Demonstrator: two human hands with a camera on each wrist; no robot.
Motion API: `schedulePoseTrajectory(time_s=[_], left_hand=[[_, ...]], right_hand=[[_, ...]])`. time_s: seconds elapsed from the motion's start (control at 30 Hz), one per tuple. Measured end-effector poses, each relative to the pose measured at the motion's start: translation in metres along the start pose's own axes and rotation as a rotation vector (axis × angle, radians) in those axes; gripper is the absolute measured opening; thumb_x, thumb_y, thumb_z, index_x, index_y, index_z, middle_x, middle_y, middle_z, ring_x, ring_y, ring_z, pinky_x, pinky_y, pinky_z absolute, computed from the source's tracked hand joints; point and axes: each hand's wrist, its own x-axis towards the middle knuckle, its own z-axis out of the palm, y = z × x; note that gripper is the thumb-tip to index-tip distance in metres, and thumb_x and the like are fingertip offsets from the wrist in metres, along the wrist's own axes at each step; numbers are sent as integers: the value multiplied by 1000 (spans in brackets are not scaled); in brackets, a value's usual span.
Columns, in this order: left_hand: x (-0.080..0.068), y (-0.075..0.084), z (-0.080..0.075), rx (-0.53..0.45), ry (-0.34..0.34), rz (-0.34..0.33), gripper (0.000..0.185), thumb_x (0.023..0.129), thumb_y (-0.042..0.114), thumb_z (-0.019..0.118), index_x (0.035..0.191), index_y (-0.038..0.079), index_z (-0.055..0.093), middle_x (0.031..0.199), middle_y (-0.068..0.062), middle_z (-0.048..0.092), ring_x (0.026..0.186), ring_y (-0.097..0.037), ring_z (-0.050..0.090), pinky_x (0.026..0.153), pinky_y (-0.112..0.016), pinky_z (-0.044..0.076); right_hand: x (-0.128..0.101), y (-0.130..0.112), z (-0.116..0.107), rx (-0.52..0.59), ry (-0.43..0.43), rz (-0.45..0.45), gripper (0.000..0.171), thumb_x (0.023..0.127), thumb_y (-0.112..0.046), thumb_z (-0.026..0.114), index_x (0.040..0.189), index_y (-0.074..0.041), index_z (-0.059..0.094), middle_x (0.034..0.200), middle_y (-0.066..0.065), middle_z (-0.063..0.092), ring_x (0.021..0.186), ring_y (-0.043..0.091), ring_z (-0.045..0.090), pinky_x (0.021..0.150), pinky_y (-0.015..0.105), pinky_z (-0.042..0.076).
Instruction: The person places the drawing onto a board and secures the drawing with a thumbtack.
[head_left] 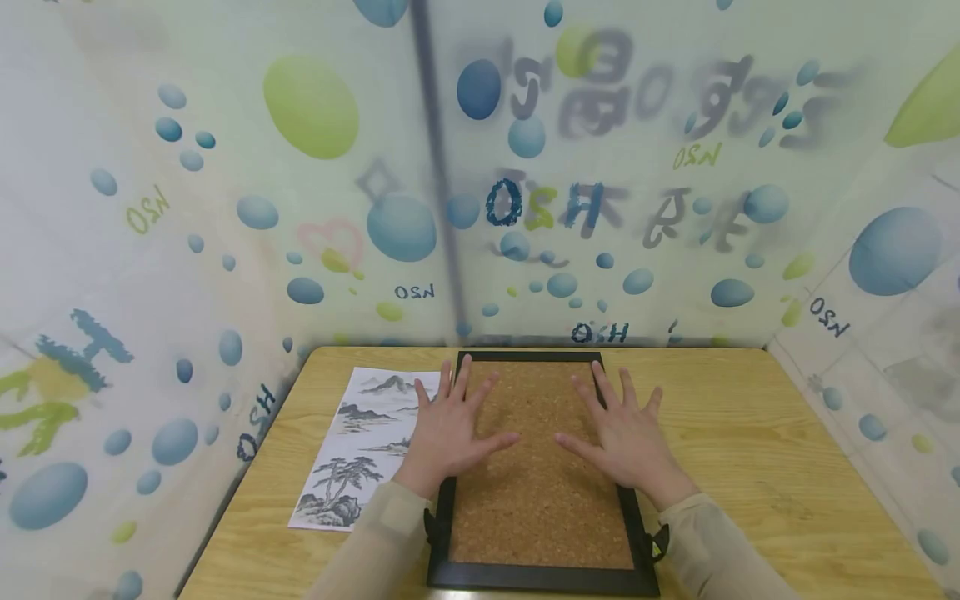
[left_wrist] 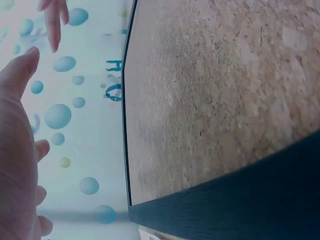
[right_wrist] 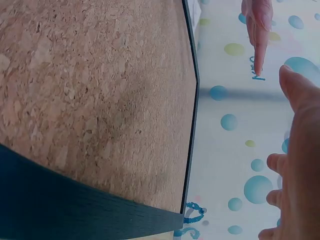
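A black-framed cork board (head_left: 536,500) lies flat on the wooden table. Over its left side my left hand (head_left: 450,429) hovers with fingers spread and nothing held. My right hand (head_left: 626,433) mirrors it above the right side, fingers also spread and holding nothing. Both thumbs point inward across the cork. In the left wrist view, the left hand (left_wrist: 17,150) shows a gap above the cork surface (left_wrist: 215,90). From the right wrist, the right hand (right_wrist: 302,160) likewise stands off from the board's cork (right_wrist: 100,90).
To the left of the board lies a white sheet (head_left: 348,467) printed with ink landscapes of mountains and pines, partly covered by the left hand and sleeve. The wooden table (head_left: 757,467) extends to the right. Curtains (head_left: 637,250) patterned with blue and green dots surround the table.
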Motion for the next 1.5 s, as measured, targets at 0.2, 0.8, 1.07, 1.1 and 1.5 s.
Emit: schedulePoseTrajectory(time_s=[0.2,0.8,1.07,1.1,1.5], left_hand=[[-1,-4,-1,-4,22,-7,102,82,94,50,166,39,35,175,-12,11,158,-44,5,111,-85,9],[-6,-16,-10,-39,2,-26,104,82,99,38,168,40,27,176,-8,1,158,-45,-1,112,-84,3],[-7,-22,-15,-54,14,-39,103,84,96,44,168,39,28,177,-8,4,159,-43,-1,112,-84,6],[-7,-23,-15,-58,17,-40,103,84,95,44,168,39,28,177,-9,5,159,-44,0,112,-84,6],[-12,-42,-18,-83,25,-94,103,85,93,48,168,34,32,176,-14,11,158,-49,7,110,-85,14]], right_hand=[[-2,3,0,2,13,4,100,94,-84,49,169,-21,29,174,20,18,153,59,15,102,93,7],[-10,20,0,41,37,30,98,96,-79,51,170,-21,27,174,19,17,153,58,14,103,92,9],[-14,26,-5,61,30,62,97,96,-78,53,168,-16,30,173,21,19,153,58,14,103,91,10],[-15,27,-5,63,26,65,98,96,-78,52,169,-16,29,173,21,18,153,58,14,103,91,10],[-18,37,-6,127,47,87,96,97,-74,55,168,-14,30,173,20,18,152,57,18,103,90,13]])
